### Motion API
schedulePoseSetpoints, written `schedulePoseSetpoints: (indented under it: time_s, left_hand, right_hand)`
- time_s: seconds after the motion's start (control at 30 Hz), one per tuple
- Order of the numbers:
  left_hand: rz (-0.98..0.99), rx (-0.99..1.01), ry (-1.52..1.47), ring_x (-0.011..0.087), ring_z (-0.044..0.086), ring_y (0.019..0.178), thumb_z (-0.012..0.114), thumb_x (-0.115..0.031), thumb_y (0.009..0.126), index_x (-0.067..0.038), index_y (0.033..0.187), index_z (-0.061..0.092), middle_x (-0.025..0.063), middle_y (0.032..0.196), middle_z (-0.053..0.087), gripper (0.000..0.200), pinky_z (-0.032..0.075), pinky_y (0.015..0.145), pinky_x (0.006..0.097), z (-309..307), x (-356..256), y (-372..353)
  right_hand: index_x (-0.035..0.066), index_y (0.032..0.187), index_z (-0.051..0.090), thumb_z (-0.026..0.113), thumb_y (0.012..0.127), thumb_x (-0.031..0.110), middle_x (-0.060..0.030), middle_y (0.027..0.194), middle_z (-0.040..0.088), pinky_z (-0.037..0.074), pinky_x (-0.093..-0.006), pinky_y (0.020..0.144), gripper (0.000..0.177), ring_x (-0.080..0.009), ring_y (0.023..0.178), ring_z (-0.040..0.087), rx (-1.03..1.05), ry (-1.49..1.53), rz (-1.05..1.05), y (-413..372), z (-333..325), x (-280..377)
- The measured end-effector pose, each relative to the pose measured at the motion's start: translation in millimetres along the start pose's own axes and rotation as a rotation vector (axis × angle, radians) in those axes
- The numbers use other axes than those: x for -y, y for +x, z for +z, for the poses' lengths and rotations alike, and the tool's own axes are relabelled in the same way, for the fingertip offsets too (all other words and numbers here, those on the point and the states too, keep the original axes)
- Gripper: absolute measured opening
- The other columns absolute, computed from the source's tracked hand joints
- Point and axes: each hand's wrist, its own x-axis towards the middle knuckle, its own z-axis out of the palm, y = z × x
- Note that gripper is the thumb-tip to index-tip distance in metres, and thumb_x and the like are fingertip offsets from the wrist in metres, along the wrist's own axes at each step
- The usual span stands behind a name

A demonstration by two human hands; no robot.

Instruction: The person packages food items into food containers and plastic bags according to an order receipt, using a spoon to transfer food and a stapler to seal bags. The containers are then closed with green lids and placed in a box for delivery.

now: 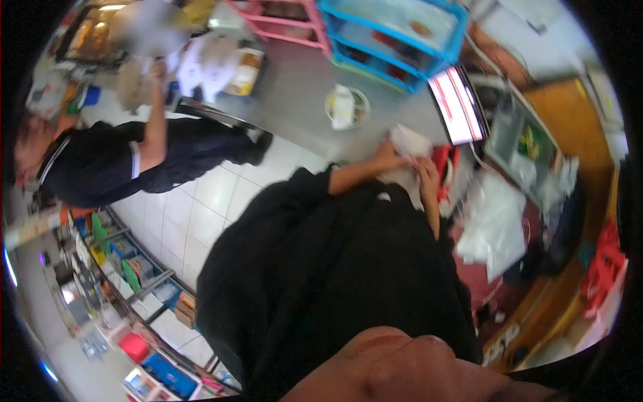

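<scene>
Head view: left hand (388,157) and right hand (427,174) closed on near side of pale packet (411,141), exact finger places too blurred to tell. Held at near part of surface (295,90), beside red item (442,164). Probably light, soft, a little slippery; better to grasp by near edge, without squeezing middle. Farther, bowl (364,114); then blue rack (443,55).

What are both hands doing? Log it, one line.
left hand: holding pale packet | right hand: at its edge | nearby: lit screen, white bag

Glossy, crinkled plastic bag (494,224)
</scene>
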Motion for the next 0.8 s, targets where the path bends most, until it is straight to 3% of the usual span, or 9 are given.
schedulePoseSetpoints:
  time_s: [0.1, 0.17, 0.3, 0.37, 0.6, 0.67, 0.77, 0.8]
  left_hand:
    - [-0.132, 0.012, -0.067, 0.0161, 0.063, 0.081, 0.077, -0.017, 0.066, -0.001, 0.098, 0.062, 0.0082, 0.092, 0.066, 0.039, 0.051, 0.072, 0.0304, 8, -14, -12]
    - [-0.167, 0.033, 0.056, 0.0126, 0.062, 0.076, 0.074, -0.011, 0.072, -0.003, 0.094, 0.064, 0.0049, 0.087, 0.066, 0.026, 0.051, 0.068, 0.0276, 5, -18, -12]
    - [-0.189, 0.008, 0.056, 0.0133, 0.063, 0.076, 0.073, -0.010, 0.073, -0.001, 0.095, 0.064, 0.0063, 0.087, 0.066, 0.026, 0.051, 0.067, 0.0282, 7, -9, -11]
    - [-0.291, 0.012, -0.231, 0.0138, 0.063, 0.076, 0.073, -0.010, 0.073, 0.000, 0.095, 0.064, 0.0072, 0.088, 0.066, 0.026, 0.051, 0.067, 0.0276, 8, -32, -16]
    - [-0.290, 0.026, 0.037, 0.0135, 0.063, 0.077, 0.073, -0.011, 0.074, 0.001, 0.095, 0.064, 0.0083, 0.089, 0.066, 0.026, 0.051, 0.069, 0.0268, 2, -10, -8]
    - [-0.197, 0.022, 0.004, 0.0135, 0.063, 0.078, 0.073, -0.012, 0.073, 0.000, 0.094, 0.064, 0.0073, 0.088, 0.066, 0.026, 0.050, 0.069, 0.0275, 3, 22, -1]
    - [-0.073, 0.069, 0.040, 0.0128, 0.062, 0.078, 0.074, -0.014, 0.073, -0.002, 0.094, 0.065, 0.0060, 0.087, 0.067, 0.026, 0.050, 0.070, 0.0286, -2, 8, -6]
    - [-0.072, 0.065, 0.041, 0.0128, 0.062, 0.078, 0.074, -0.014, 0.073, -0.002, 0.094, 0.065, 0.0060, 0.087, 0.067, 0.026, 0.050, 0.070, 0.0286, -4, 7, -7]
  right_hand:
    - [-0.001, 0.078, 0.065, 0.055, 0.084, 0.017, -0.0089, 0.099, 0.062, 0.038, -0.0322, 0.086, 0.021, -0.0224, 0.096, 0.053, 0.014, -0.034, 0.033, -11, -7, -11]
    - [-0.001, 0.076, 0.064, 0.055, 0.083, 0.014, -0.0084, 0.100, 0.062, 0.037, -0.0311, 0.085, 0.018, -0.0202, 0.095, 0.052, 0.044, 0.058, 0.050, -7, -3, 6]
    - [-0.001, 0.073, 0.062, 0.055, 0.083, 0.012, -0.0081, 0.100, 0.062, 0.036, -0.0294, 0.085, 0.017, -0.0181, 0.093, 0.052, 0.049, 0.061, 0.058, -7, -3, 0]
    - [0.000, 0.075, 0.061, 0.053, 0.089, 0.015, -0.0068, 0.101, 0.061, 0.037, -0.0296, 0.079, 0.022, -0.0168, 0.086, 0.050, 0.063, 0.104, 0.037, -8, -3, -6]
    - [0.001, 0.079, 0.063, 0.056, 0.088, 0.018, -0.0059, 0.097, 0.061, 0.038, -0.0260, 0.076, 0.021, -0.0139, 0.086, 0.051, 0.067, -0.125, 0.016, 1, 1, 10]
    - [0.002, 0.077, 0.065, 0.062, 0.085, 0.020, -0.0066, 0.090, 0.064, 0.042, -0.0275, 0.075, 0.020, -0.0149, 0.083, 0.055, -0.079, 0.007, 0.155, 0, 7, 25]
    - [0.002, 0.081, 0.065, 0.064, 0.084, 0.020, -0.0070, 0.088, 0.063, 0.043, -0.0268, 0.073, 0.018, -0.0145, 0.081, 0.056, -0.090, -0.127, 0.116, -1, 5, 10]
    - [0.003, 0.083, 0.065, 0.065, 0.083, 0.018, -0.0048, 0.088, 0.063, 0.043, -0.0261, 0.073, 0.015, -0.0134, 0.079, 0.056, -0.054, -0.123, 0.202, -1, 2, 9]
